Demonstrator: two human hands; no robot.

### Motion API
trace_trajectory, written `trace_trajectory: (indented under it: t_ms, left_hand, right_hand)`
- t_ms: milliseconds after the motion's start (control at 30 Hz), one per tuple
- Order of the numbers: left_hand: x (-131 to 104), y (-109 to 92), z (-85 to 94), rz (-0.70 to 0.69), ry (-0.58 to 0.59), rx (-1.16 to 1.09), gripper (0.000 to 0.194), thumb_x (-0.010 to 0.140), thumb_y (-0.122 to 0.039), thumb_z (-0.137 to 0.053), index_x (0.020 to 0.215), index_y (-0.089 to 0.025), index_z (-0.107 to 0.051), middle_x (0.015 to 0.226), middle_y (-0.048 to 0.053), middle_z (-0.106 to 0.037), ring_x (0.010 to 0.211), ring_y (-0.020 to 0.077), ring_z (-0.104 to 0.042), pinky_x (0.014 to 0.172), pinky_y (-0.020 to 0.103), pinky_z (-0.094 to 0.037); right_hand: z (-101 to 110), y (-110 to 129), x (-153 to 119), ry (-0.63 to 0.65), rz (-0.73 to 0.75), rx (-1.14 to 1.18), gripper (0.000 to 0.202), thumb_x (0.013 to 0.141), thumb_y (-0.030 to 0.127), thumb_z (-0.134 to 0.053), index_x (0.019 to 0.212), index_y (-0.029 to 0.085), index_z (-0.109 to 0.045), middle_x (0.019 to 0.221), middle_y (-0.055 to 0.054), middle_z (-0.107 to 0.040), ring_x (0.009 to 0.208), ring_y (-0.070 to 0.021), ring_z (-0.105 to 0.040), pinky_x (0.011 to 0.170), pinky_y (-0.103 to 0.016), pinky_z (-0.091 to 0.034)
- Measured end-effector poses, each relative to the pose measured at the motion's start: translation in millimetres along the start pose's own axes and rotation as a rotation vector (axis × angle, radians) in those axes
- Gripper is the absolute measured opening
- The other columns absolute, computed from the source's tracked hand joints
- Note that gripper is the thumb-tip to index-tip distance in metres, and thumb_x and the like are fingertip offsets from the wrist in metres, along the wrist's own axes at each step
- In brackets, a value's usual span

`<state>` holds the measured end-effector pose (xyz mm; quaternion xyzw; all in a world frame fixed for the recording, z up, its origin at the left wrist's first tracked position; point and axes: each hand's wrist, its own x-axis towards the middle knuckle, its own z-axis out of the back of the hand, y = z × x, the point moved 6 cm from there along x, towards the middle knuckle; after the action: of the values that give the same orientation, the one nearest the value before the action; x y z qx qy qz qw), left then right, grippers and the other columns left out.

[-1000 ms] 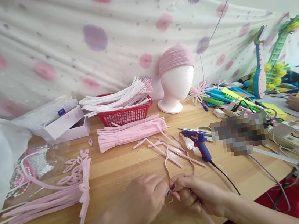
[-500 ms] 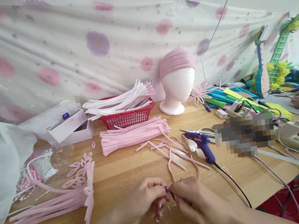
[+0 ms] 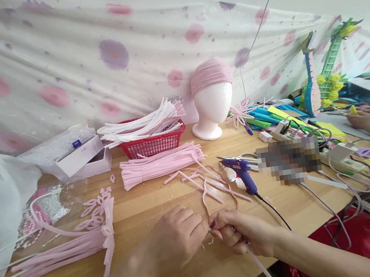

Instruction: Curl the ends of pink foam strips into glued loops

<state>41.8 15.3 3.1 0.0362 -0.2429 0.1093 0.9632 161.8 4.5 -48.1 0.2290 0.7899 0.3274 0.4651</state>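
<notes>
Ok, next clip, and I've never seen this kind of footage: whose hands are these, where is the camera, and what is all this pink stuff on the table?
The camera sits on a person's head, looking down at their own bare hands; no machine is involved. The left hand and right hand meet fingertip to fingertip, pinching a thin pink strip that loops upward. On the wooden table lie a bundle of pink strips, a red basket with white strips across it, a foam head wearing a pink band, and a blue glue gun. At far right, another person's hands work separately.
</notes>
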Motion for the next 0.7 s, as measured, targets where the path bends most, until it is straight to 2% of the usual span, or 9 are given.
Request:
trace_trajectory:
  t_ms: [100,200,300,400,467,533,600,633,700]
  left_hand:
    - [1.4,3.9,-0.4,0.186,0.041,-0.291,0.023,0.09,-0.011,-0.036,0.073,-0.019,-0.049,0.067,0.001,-0.053,0.061,0.0148,-0.044,0.057,0.027,-0.035]
    - [0.4,8.9,-5.2,0.467,0.137,-0.65,0.023,0.089,-0.014,-0.036,0.068,-0.019,-0.045,0.063,-0.003,-0.047,0.058,0.0113,-0.042,0.055,0.024,-0.033]
    - [-4.6,12.6,-14.6,0.699,0.231,-0.932,0.022,0.088,-0.02,-0.04,0.067,-0.019,-0.045,0.062,-0.005,-0.046,0.059,0.0107,-0.042,0.055,0.023,-0.031]
    - [-10.0,15.4,-25.7,0.841,0.269,-1.179,0.018,0.085,-0.024,-0.043,0.069,-0.018,-0.049,0.06,-0.004,-0.049,0.059,0.0114,-0.045,0.057,0.024,-0.035]
    - [-11.7,15.2,-31.7,0.884,0.302,-1.303,0.02,0.086,-0.026,-0.041,0.072,-0.017,-0.051,0.058,-0.003,-0.049,0.056,0.0118,-0.048,0.057,0.025,-0.038]
    - [-12.3,14.4,-33.8,0.906,0.332,-1.367,0.023,0.087,-0.029,-0.039,0.072,-0.016,-0.051,0.056,-0.004,-0.048,0.053,0.0122,-0.048,0.055,0.026,-0.04]
    - [-11.1,15.7,-30.2,0.884,0.321,-1.317,0.026,0.09,-0.029,-0.038,0.072,-0.017,-0.051,0.058,-0.003,-0.051,0.056,0.0129,-0.051,0.058,0.027,-0.042]
    - [-9.4,17.8,-25.7,0.83,0.292,-1.208,0.026,0.091,-0.029,-0.038,0.074,-0.016,-0.053,0.063,-0.001,-0.055,0.06,0.0135,-0.053,0.062,0.028,-0.042]
    - [-3.2,21.0,-10.8,0.613,0.188,-0.809,0.026,0.095,-0.027,-0.039,0.082,-0.016,-0.058,0.076,0.003,-0.062,0.071,0.0156,-0.055,0.069,0.03,-0.042]
  right_hand:
    - [-0.5,0.9,-0.9,-0.004,0.07,-0.009,0.014,0.069,0.025,-0.054,0.059,0.017,-0.05,0.041,0.013,-0.019,0.039,-0.0046,-0.007,0.038,-0.019,-0.007]
    - [-2.1,6.6,-5.0,-0.047,0.224,-0.203,0.013,0.074,0.025,-0.051,0.064,0.018,-0.052,0.042,0.011,-0.025,0.037,-0.0057,-0.017,0.039,-0.02,-0.016]
    - [-7.7,14.6,-12.5,-0.128,0.438,-0.634,0.016,0.081,0.022,-0.045,0.066,0.018,-0.049,0.053,0.005,-0.037,0.048,-0.0086,-0.033,0.046,-0.022,-0.025]
    - [-19.3,18.0,-19.6,-0.178,0.673,-1.124,0.017,0.085,0.016,-0.041,0.069,0.019,-0.043,0.063,0.002,-0.042,0.055,-0.0106,-0.033,0.052,-0.025,-0.025]
    - [-26.1,16.0,-21.9,-0.179,0.786,-1.39,0.017,0.087,0.013,-0.038,0.073,0.018,-0.045,0.065,0.0,-0.044,0.056,-0.0124,-0.031,0.053,-0.027,-0.021]
    - [-28.3,15.3,-23.4,-0.187,0.849,-1.527,0.018,0.087,0.012,-0.036,0.075,0.019,-0.047,0.066,-0.002,-0.046,0.057,-0.0139,-0.031,0.053,-0.029,-0.019]
    - [-24.7,18.3,-24.4,-0.207,0.831,-1.461,0.018,0.087,0.012,-0.037,0.073,0.019,-0.046,0.064,-0.001,-0.044,0.056,-0.0132,-0.032,0.053,-0.028,-0.021]
    - [-21.3,21.0,-24.8,-0.222,0.801,-1.363,0.018,0.087,0.013,-0.038,0.071,0.019,-0.044,0.063,0.001,-0.043,0.056,-0.0123,-0.033,0.053,-0.026,-0.023]
    - [-12.4,25.7,-24.3,-0.254,0.71,-1.089,0.019,0.086,0.017,-0.041,0.068,0.019,-0.043,0.062,0.002,-0.041,0.055,-0.0106,-0.035,0.053,-0.024,-0.026]
